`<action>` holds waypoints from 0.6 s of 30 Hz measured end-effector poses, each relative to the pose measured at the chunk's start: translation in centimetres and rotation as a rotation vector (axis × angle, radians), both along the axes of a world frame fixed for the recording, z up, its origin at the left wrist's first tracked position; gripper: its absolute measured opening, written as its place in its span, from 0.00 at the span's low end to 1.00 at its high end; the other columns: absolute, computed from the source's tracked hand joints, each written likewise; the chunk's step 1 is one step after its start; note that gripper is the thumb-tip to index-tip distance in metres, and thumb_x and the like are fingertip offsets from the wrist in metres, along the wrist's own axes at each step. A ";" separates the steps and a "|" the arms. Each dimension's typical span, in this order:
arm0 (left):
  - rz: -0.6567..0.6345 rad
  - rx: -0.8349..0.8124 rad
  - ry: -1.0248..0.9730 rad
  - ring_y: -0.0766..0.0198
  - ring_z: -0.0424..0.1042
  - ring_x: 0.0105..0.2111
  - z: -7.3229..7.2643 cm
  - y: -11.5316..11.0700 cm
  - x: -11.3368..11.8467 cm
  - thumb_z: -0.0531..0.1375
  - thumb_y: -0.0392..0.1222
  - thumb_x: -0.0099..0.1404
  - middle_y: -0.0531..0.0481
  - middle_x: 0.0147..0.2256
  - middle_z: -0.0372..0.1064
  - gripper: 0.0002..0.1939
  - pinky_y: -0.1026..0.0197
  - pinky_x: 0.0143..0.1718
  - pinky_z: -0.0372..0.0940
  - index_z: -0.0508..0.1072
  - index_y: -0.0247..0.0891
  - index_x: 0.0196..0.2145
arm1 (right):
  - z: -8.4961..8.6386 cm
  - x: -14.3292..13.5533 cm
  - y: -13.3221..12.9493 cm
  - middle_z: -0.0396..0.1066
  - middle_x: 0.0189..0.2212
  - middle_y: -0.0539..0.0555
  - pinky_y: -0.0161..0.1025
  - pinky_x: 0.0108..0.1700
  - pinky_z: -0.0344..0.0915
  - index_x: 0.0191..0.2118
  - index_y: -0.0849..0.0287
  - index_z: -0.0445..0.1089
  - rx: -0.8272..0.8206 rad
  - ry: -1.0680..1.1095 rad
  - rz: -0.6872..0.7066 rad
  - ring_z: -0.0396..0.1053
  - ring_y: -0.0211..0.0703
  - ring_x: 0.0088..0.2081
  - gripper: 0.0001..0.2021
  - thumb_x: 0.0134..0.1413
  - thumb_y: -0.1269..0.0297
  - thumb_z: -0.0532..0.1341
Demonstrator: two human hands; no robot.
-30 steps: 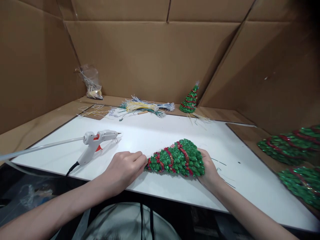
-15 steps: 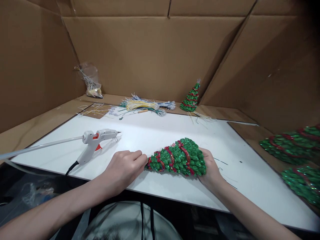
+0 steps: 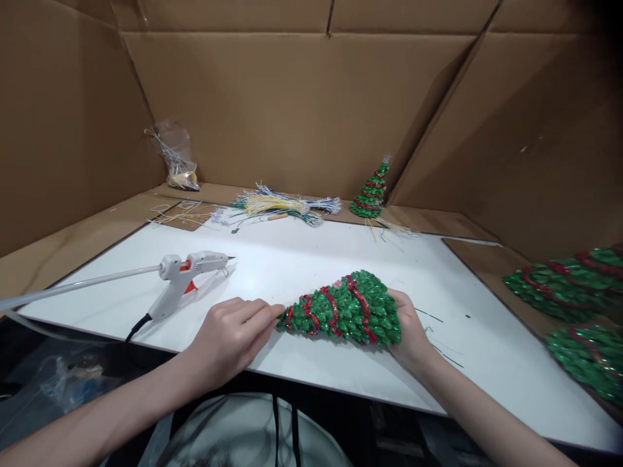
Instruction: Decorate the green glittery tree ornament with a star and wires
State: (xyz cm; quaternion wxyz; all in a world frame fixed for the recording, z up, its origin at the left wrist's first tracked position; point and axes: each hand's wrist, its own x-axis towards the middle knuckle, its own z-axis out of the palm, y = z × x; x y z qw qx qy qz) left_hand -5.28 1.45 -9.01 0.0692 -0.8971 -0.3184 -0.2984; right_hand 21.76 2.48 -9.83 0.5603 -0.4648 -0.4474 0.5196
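A miniature Christmas tree [image 3: 343,310], glittery green with red garland bands, lies on its side between my hands, its tip to the left and its wide base to the right. My left hand [image 3: 238,331] pinches the tip with thumb and fingers. Around the base end is my right hand [image 3: 409,327], its fingers largely hidden behind and inside the tree. To the left a white hot glue gun [image 3: 182,279] with an orange trigger stands on the white board [image 3: 302,259], a long glue stick in its rear.
Bundles of coloured wires [image 3: 285,204] lie at the back, near a finished-looking small tree [image 3: 370,193] with loose wires before it. A plastic bag [image 3: 179,155] leans at the back left. More green trees [image 3: 564,285] lie at right. Cardboard walls [image 3: 292,97] enclose the board.
My left hand has shifted slightly left along the tip, its fingers straightening from a tighter curl, so more of the tip shows. My right hand and the tree stay nearly still.
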 end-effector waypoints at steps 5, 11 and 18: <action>-0.072 0.011 0.011 0.62 0.72 0.35 -0.3 -0.6 -0.7 0.53 0.32 0.66 0.45 0.41 0.73 0.15 0.61 0.34 0.65 0.67 0.36 0.50 | 0.0 0.0 0.2 0.67 0.15 0.48 0.32 0.19 0.61 0.16 0.60 0.71 0.003 0.006 -0.012 0.62 0.36 0.19 0.03 0.28 0.73 0.61; -0.062 0.003 0.081 0.59 0.70 0.38 -0.3 -0.9 -0.9 0.52 0.32 0.66 0.41 0.44 0.70 0.18 0.57 0.35 0.67 0.65 0.34 0.53 | 0.0 0.0 0.2 0.64 0.13 0.46 0.30 0.17 0.59 0.13 0.59 0.69 -0.007 0.042 0.005 0.59 0.33 0.17 0.04 0.28 0.75 0.60; -0.083 -0.040 0.107 0.56 0.67 0.40 -0.6 -0.9 -0.9 0.50 0.31 0.66 0.38 0.46 0.67 0.21 0.53 0.37 0.65 0.63 0.32 0.56 | 0.1 -0.1 0.1 0.65 0.13 0.45 0.30 0.17 0.59 0.14 0.59 0.69 -0.022 0.062 -0.002 0.59 0.33 0.16 0.04 0.27 0.75 0.60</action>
